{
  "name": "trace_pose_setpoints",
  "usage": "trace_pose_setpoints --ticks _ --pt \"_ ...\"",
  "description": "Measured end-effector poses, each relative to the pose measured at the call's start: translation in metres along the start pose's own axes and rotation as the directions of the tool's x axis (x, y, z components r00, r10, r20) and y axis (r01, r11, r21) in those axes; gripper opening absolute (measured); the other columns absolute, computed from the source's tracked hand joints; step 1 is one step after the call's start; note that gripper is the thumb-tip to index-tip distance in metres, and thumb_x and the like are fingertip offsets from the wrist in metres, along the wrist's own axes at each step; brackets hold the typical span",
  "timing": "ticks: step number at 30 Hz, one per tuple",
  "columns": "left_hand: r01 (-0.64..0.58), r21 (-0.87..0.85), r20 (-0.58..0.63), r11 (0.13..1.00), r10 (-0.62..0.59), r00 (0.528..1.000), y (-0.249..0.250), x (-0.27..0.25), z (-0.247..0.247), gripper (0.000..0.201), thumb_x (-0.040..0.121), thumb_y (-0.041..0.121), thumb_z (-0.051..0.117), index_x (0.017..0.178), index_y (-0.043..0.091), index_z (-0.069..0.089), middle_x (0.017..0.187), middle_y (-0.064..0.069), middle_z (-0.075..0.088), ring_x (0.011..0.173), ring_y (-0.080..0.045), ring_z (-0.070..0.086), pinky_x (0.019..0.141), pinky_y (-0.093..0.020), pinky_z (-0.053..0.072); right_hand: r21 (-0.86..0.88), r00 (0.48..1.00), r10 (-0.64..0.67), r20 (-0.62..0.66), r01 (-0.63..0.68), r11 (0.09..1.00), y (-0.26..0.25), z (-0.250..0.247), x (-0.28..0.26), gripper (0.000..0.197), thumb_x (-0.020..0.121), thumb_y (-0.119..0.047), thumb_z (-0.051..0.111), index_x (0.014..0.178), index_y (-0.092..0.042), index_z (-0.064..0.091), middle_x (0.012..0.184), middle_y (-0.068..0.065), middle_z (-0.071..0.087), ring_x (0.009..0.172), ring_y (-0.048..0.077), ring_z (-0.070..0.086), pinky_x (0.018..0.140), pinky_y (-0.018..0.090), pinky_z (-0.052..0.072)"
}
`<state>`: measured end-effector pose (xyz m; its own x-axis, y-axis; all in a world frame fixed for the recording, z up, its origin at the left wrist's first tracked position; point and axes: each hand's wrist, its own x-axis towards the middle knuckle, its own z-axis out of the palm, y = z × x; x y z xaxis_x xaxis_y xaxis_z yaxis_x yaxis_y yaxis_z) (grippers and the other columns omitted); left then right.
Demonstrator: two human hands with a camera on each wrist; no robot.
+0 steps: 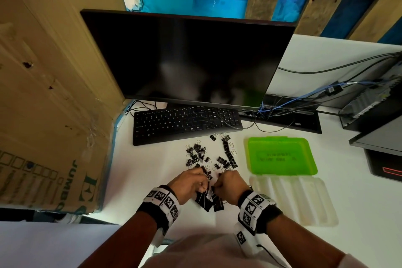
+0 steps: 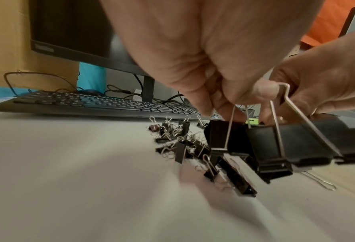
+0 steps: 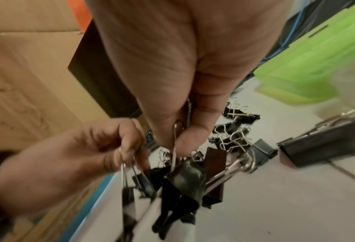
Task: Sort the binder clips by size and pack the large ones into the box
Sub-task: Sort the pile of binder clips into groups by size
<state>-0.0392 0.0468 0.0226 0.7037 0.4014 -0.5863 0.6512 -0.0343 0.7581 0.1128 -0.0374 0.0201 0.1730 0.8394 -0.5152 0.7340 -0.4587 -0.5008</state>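
Bare white desk (image 1: 139, 172) at 9 o'clock of the hands, open out to the cardboard box (image 1: 43, 115) wall. At 12, small binder clips (image 1: 195, 154) scatter right up to the keyboard (image 1: 187, 125); monitor (image 1: 187, 59) blocks beyond. At 2, green box (image 1: 282, 155) sits open, with a narrow bare strip between it and the clip scatter. At 3, its clear lid (image 1: 293, 198) lies flat just beside the right wrist. Large clips (image 1: 208, 201) clutter the gap between both hands.
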Motion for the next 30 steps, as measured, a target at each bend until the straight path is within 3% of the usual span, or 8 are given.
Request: trace_pose_setpoints --ticks 3,6,8,15,20,23,26,30 --pt "-0.190 0.352 -0.102 0.916 0.240 0.966 -0.017 0.004 0.000 0.019 0.073 0.020 0.050 0.057 0.031 0.051 0.072 0.014 0.044 0.072 0.001 0.047 0.077 -0.017 0.035 0.116 0.999 0.025 -0.029 -0.021 0.993 0.001 -0.013 -0.005 0.020 0.079 -0.011 0.056 0.078 -0.008 0.076 0.076 0.009 0.075 0.063 0.013 0.064 0.065 0.016 0.050" --pt "-0.188 0.346 -0.132 0.919 0.246 0.960 -0.023 0.003 -0.009 0.031 0.081 0.015 0.043 0.061 0.038 0.049 0.074 0.019 0.043 0.071 0.006 0.046 0.075 -0.010 0.037 0.193 0.996 0.064 -0.061 -0.051 0.980 0.005 -0.022 0.001 0.014 0.080 -0.012 0.063 0.077 -0.011 0.076 0.070 0.006 0.074 0.051 0.003 0.060 0.056 0.010 0.050" --pt "-0.183 0.475 -0.245 0.861 0.329 0.912 -0.030 -0.005 -0.011 0.033 0.082 -0.002 0.047 0.057 0.017 0.058 0.074 0.002 0.048 0.068 -0.010 0.049 0.071 -0.021 0.039 0.191 0.996 0.076 -0.054 -0.065 0.979 0.007 -0.027 0.005 0.014 0.083 -0.016 0.064 0.079 -0.012 0.076 0.073 0.006 0.075 0.054 0.004 0.063 0.059 0.011 0.052" --pt "-0.015 0.319 -0.406 0.948 0.151 0.901 -0.053 -0.032 -0.028 0.019 0.086 -0.004 0.050 0.079 0.010 0.061 0.082 0.012 0.045 0.075 -0.001 0.048 0.072 -0.006 0.036 0.024 0.980 0.173 -0.094 -0.171 0.985 0.011 -0.032 0.019 0.020 0.078 -0.018 0.058 0.087 -0.006 0.071 0.087 0.014 0.071 0.074 0.023 0.069 0.068 0.030 0.060" --pt "0.134 0.351 -0.547 0.927 0.087 0.833 -0.061 -0.048 -0.026 0.028 0.080 -0.015 0.041 0.094 -0.002 0.061 0.095 0.000 0.053 0.093 -0.009 0.044 0.080 -0.005 0.032 -0.156 0.998 0.039 -0.059 -0.047 0.987 -0.018 -0.045 0.012 0.015 0.078 -0.017 0.059 0.082 -0.005 0.068 0.087 0.010 0.069 0.070 0.019 0.063 0.060 0.021 0.049" --pt "0.233 0.236 -0.660 0.943 -0.020 0.751 -0.068 -0.055 -0.024 0.023 0.087 -0.006 0.044 0.100 0.002 0.062 0.107 -0.012 0.057 0.098 -0.026 0.054 0.085 -0.024 0.044 0.077 0.984 -0.140 0.113 0.131 0.988 -0.042 -0.038 0.008 0.012 0.079 -0.008 0.067 0.084 -0.018 0.072 0.077 -0.004 0.071 0.054 0.007 0.064 0.052 0.013 0.050" --pt "0.286 0.124 -0.751 0.950 -0.099 0.653 -0.076 -0.057 -0.023 0.012 0.090 0.008 0.050 0.095 0.010 0.061 0.104 -0.014 0.060 0.092 -0.025 0.056 0.080 -0.033 0.048 0.214 0.948 -0.227 0.223 0.179 0.960 -0.061 -0.017 0.013 0.024 0.078 -0.001 0.067 0.097 -0.017 0.064 0.066 0.001 0.067 0.048 0.011 0.062 0.052 0.027 0.057" --pt "0.234 0.114 -0.755 0.966 -0.069 0.652 -0.076 -0.060 -0.016 0.016 0.092 0.008 0.051 0.102 0.001 0.061 0.107 -0.016 0.059 0.094 -0.029 0.057 0.082 -0.029 0.044 0.237 0.940 -0.243 0.240 0.186 0.954 -0.072 0.018 0.028 0.035 0.080 0.002 0.060 0.110 -0.016 0.058 0.071 0.006 0.068 0.054 0.016 0.063 0.055 0.025 0.055"
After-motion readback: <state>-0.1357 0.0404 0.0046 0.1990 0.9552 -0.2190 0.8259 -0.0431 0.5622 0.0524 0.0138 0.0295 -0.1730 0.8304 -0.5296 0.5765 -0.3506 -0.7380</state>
